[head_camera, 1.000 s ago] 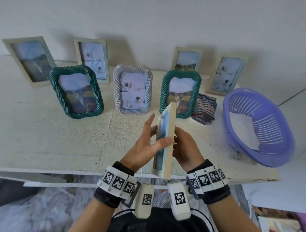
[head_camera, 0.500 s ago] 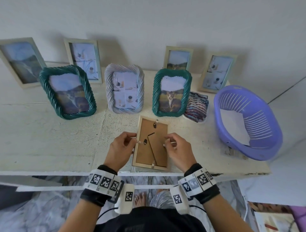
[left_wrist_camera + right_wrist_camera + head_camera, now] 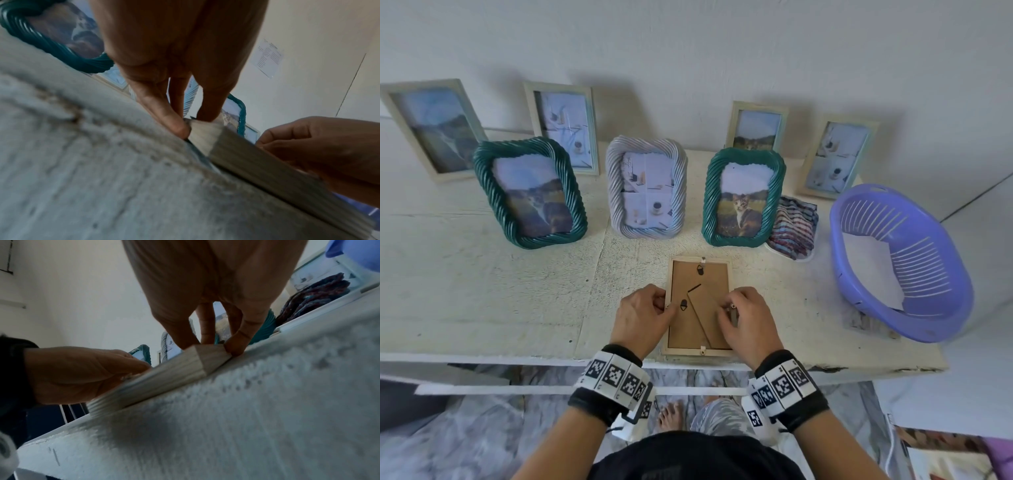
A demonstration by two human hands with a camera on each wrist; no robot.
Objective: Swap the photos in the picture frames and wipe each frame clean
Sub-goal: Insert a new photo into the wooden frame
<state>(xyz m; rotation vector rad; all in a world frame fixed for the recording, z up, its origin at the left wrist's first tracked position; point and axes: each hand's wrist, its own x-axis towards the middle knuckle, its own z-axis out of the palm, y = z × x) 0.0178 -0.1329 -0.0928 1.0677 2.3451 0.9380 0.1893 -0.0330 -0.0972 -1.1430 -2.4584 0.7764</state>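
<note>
Curled fingertips of the left hand and right hand pinch the long sides of the pale wooden picture frame, at nine and three o'clock. It lies face-down at the white table's near edge, photo hidden; whether the fingers hold its tiny clips is unclear.

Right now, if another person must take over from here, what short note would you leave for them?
Left hand: pinches the left edge of the wooden frame.
Right hand: pinches its right edge, at a side clip.
The frame lies face down near the front edge of the table, brown backing up, stand folded.
Seven other frames stand behind; the striped cloth lies beside the purple basket.
Done: frame laid down for opening.
Left: release the clips, lift the backing, swap the photo, wipe, then go on to the rest.
</note>
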